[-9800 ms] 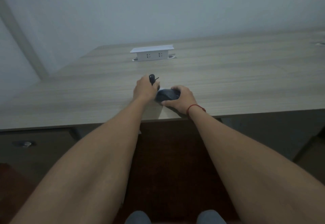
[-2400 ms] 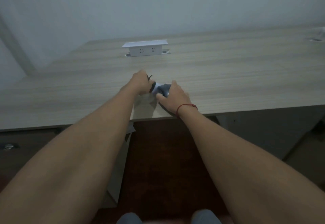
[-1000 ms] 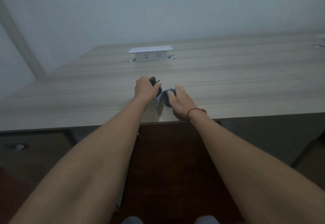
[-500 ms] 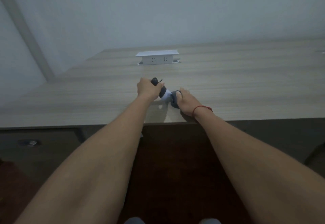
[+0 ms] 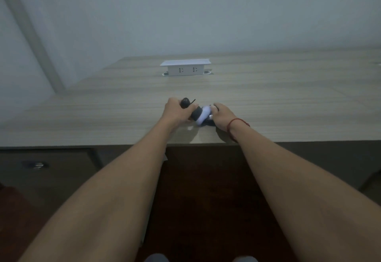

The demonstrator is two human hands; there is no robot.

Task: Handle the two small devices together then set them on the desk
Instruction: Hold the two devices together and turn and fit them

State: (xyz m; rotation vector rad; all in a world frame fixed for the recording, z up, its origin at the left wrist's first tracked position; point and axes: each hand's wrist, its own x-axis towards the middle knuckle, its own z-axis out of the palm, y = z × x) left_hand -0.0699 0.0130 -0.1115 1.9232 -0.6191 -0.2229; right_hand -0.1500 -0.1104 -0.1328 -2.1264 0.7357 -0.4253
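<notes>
Both hands meet near the front edge of the wooden desk (image 5: 268, 101). My left hand (image 5: 175, 112) is closed around a small dark stick-shaped device (image 5: 188, 106); its rounded top and a thin black loop poke out above my fingers. My right hand (image 5: 223, 116), with a red string on the wrist, grips a second device (image 5: 204, 115) that shows a pale, whitish face and a dark underside. The two devices touch end to end between my hands, just above or on the desk surface. My fingers hide much of both.
A white pop-up socket box (image 5: 185, 68) stands further back on the desk. A pale wall rises behind. Below the desk edge are a dark cabinet front (image 5: 47, 165) at left and a reddish-brown floor (image 5: 202, 200); my knees show at the bottom.
Over the last second the right-hand device has turned, showing its pale face, and stays pressed to the left-hand device. The hands keep their place; the camera view shifted slightly.
</notes>
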